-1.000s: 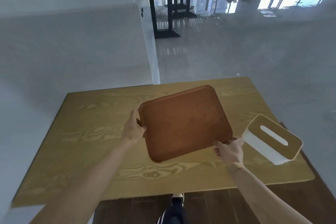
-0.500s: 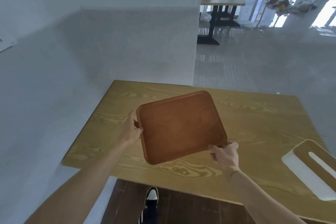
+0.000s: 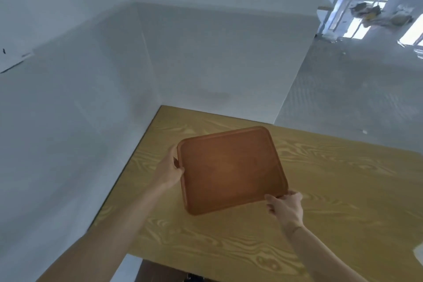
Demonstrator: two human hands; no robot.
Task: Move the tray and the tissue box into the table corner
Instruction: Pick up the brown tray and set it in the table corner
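place: large, sparsely furnished indoor hall, likely a canteen or office common area | cues: wood-grain tabletop set into a corner of plain white walls | glossy pale floor reflecting bright windows | clutter heaped on the floor far right

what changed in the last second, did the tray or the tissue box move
The view swung left, so the table corner by the walls now shows. The tray was carried with it and now hangs nearer that corner. The tissue box slid right out of view; only a white sliver shows at the edge. Unchanged: left hand and right hand grip opposite tray edges.
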